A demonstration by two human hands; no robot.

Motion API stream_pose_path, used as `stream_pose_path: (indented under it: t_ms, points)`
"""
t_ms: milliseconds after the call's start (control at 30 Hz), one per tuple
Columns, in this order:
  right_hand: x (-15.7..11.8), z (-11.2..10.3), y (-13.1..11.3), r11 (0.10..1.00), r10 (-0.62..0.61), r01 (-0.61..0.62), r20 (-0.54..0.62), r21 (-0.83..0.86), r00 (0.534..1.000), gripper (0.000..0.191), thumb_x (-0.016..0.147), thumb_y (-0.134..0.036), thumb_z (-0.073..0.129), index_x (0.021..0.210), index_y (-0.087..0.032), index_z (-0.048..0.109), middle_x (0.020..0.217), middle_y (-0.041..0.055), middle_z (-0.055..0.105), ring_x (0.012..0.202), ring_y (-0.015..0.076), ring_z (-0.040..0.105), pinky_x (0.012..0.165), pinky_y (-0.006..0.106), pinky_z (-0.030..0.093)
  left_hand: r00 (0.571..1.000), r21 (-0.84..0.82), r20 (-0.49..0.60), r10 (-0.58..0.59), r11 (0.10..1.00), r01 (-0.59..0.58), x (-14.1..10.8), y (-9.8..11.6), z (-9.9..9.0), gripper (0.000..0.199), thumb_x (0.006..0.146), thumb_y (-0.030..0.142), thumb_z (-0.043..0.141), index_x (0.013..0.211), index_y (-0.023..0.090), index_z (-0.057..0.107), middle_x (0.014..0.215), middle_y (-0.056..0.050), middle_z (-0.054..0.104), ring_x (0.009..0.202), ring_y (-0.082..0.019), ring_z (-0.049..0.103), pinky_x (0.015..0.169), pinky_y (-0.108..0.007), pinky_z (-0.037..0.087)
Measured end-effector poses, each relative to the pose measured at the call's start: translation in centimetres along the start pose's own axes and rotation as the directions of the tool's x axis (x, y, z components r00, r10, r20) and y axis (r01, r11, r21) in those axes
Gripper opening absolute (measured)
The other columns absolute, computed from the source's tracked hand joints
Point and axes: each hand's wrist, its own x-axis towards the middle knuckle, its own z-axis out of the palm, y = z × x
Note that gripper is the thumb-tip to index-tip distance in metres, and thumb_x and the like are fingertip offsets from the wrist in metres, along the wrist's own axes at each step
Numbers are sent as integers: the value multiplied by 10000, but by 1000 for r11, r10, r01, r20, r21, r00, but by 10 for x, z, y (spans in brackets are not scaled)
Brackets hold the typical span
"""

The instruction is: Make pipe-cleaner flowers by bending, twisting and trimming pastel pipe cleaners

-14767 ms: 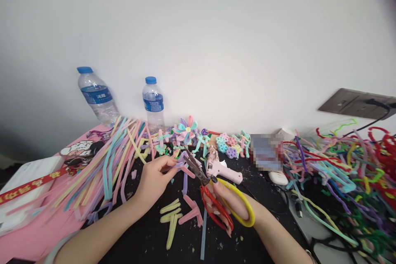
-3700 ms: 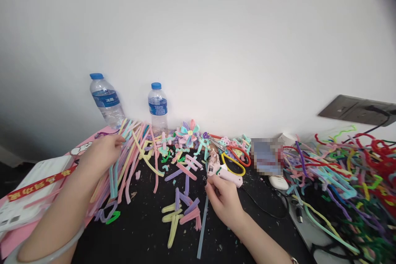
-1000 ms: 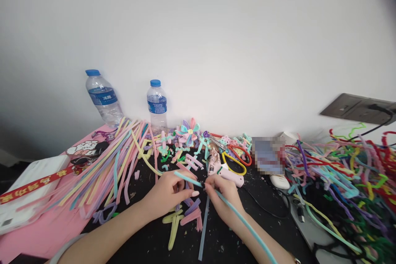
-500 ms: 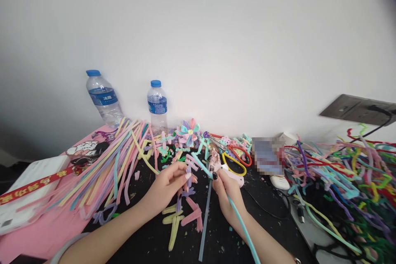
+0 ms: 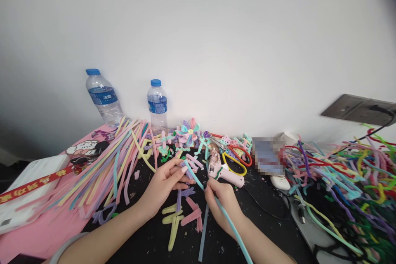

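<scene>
My left hand [image 5: 170, 181] pinches a purple pipe cleaner [image 5: 185, 167], and the far end of a light blue pipe cleaner [image 5: 197, 180] meets it at the fingertips. My right hand [image 5: 223, 200] is closed on that blue stem, whose long tail runs down over my wrist. Below my hands lie folded yellow pipe cleaner pieces [image 5: 173, 222], pink pieces [image 5: 193, 215] and a purple piece [image 5: 186, 192]. A translucent glue stick [image 5: 203, 235] lies between my arms. Just beyond my right hand is a pale pink glue gun [image 5: 227, 175].
Long pastel pipe cleaners [image 5: 102, 169] fan out at the left near two water bottles [image 5: 158, 105] [image 5: 104, 98]. Scissors with yellow handles [image 5: 236, 164] and a finished flower [image 5: 189, 131] lie at the back. A tangled pile of pipe cleaners [image 5: 349, 189] covers the right.
My right hand has moved left and slightly down, bringing the blue pipe cleaner's end to the purple one in my left hand. More of the glue gun now shows.
</scene>
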Motion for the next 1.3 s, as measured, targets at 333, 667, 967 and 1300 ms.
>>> stream_pose_path:
  t_ms: [333, 667, 967, 1300]
  points:
    - [0, 0, -4, 999, -19, 21, 55, -30, 998, 249, 802, -139, 344, 600, -213, 217, 493, -58, 272, 429, 89, 297, 451, 240, 198, 998, 1, 60, 1, 1000, -1, 1, 1, -1, 233, 800, 359, 587, 817, 138, 658, 759, -48, 640, 743, -163, 620, 682, -251, 521]
    - [-3, 2, -2, 995, -82, 88, 135, -38, 987, 239, 797, -128, 372, 615, -209, 240, 515, -55, 303, 444, 87, 332, 468, 232, 219, 998, -9, 69, -13, 1000, 14, 1, 0, 0, 226, 773, 346, 623, 766, 129, 683, 701, -35, 608, 707, -146, 580, 666, -241, 499]
    - [-2, -1, -6, 996, -74, 80, 141, -36, 987, 251, 768, -115, 399, 581, -210, 259, 483, -58, 303, 413, 85, 356, 440, 223, 219, 994, 16, 93, -58, 998, 57, 2, -3, -1, 239, 747, 345, 648, 809, 118, 693, 697, -33, 601, 712, -138, 550, 700, -248, 482]
    - [-2, -2, -6, 994, -103, 107, 165, -13, 981, 229, 758, -114, 395, 593, -209, 268, 486, -55, 326, 421, 86, 366, 445, 208, 254, 988, 158, 144, -55, 987, 32, 0, 0, 0, 277, 794, 401, 561, 726, 138, 618, 634, -11, 591, 602, -150, 592, 610, -270, 503]
